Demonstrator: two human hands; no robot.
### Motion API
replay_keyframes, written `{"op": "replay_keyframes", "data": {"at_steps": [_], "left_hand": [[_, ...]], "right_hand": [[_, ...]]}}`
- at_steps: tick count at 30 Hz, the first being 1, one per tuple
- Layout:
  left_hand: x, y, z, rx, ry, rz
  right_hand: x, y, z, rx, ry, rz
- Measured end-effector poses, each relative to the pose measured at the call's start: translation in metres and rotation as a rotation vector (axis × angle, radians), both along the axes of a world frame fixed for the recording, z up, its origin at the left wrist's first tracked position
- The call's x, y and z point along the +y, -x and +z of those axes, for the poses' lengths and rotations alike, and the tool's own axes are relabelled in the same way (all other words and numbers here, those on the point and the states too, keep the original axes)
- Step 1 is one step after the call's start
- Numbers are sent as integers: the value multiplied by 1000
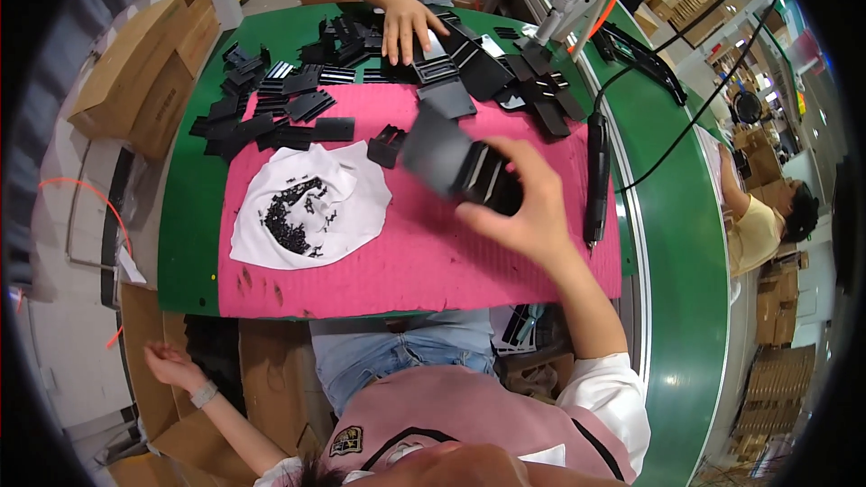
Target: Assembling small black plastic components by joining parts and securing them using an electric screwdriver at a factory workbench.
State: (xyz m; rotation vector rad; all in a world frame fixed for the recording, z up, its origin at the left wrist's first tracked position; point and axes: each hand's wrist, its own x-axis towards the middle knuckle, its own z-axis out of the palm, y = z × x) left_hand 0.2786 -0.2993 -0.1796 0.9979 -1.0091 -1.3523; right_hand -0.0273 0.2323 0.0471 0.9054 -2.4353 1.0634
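Note:
In my right hand [532, 207], thumb and fingers are closed round a black plastic part [483, 176] with a flat plate, blurred by motion, above the pink corrugated mat [433, 271]. My left hand [176, 368] is off the table at the lower left, beside an opened cardboard box [167, 415]; its fingers are loosely curled and apart, with nothing seen in them. A white cloth [361, 180] on the mat holds a heap of small black screws [287, 221]. Just beyond it lies a small black piece [386, 146].
Many black plastic parts [311, 106] cover the far side of the green table [194, 234]. Opposite me, another person's hand [410, 27] rests on them. A corded black electric screwdriver [597, 180] lies at the mat's right edge. Cardboard boxes [135, 81] stand at the left.

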Motion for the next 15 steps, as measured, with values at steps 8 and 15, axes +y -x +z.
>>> {"op": "replay_keyframes", "data": {"at_steps": [8, 15], "left_hand": [[257, 158, 188, -5, 442, -1186], [275, 189, 160, 170, 300, -1017]], "right_hand": [[-103, -37, -3, 82, 62, 272], [-125, 4, -7, -19, -61, 608]]}}
